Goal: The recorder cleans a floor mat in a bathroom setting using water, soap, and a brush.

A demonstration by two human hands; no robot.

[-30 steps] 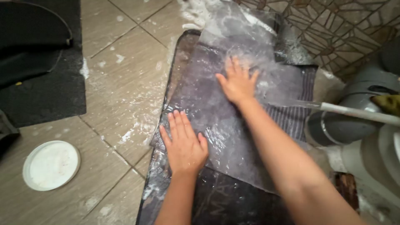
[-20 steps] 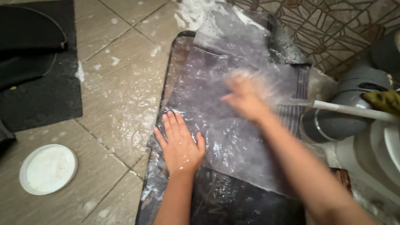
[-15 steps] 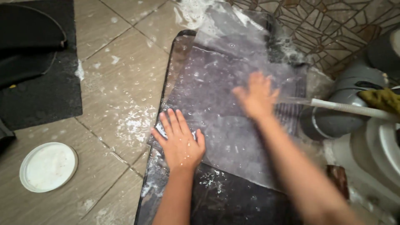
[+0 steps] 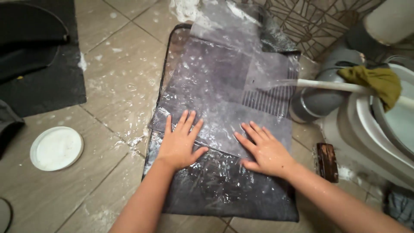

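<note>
Tiled floor (image 4: pixel 116 73), wet w/ soap foam, is being seen from above. A dark mat (image 4: pixel 233 194) is lying on it, w/ a clear plastic sheet (image 4: pixel 224 82) spread over its upper part. Both hands are being pressed flat on the sheet's near edge: left hand (image 4: pixel 180 144) and right hand (image 4: pixel 265 151), each grip apart, fingers spread, nothing clamped. Water is being sprayed onto the sheet from a white hose (image 4: pixel 332 85) at right, w/ an olive cloth (image 4: pixel 376 83) draped by it. A white round lid (image 4: pixel 56 148) is lying well apart at left; a brown brush (image 4: pixel 327 162) is lying just beside the mat's right edge.
</note>
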